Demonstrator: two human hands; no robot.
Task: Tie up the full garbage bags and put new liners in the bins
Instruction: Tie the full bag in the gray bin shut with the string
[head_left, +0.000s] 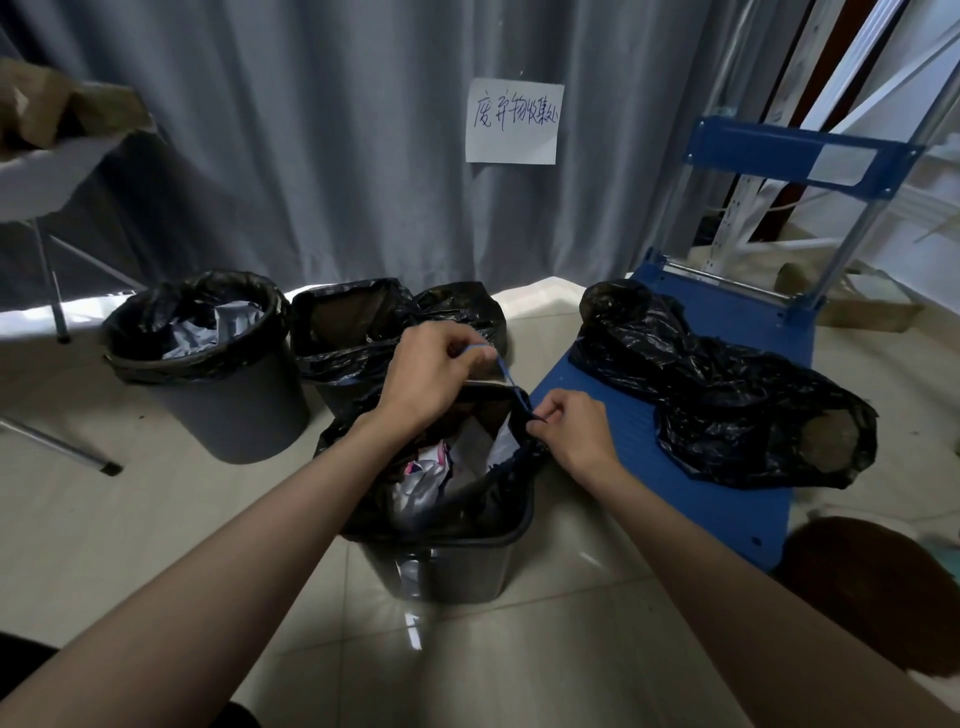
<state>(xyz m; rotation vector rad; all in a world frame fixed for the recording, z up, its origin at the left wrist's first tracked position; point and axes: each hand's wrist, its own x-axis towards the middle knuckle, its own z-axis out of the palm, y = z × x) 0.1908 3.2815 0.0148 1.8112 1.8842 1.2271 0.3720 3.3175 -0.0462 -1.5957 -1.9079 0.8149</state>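
A grey bin (457, 564) stands in front of me, lined with a black garbage bag (467, 499) holding crumpled paper and wrappers. My left hand (431, 376) is above the bin's far rim, pinching a blue drawstring (506, 376) and pulling it up out of the bag's hem. My right hand (574, 428) pinches the bag's edge at the right rim, where the string comes out. Two more black-lined bins stand behind: a round grey one (218, 395) at the left with paper inside, and a second one (343, 338) in the middle.
A blue hand cart (727, 322) lies to the right with a filled black bag (727, 395) on its deck. Grey curtain with a paper note (513, 120) hangs behind. A folding table's metal legs (52, 291) stand at the left. Tiled floor all around.
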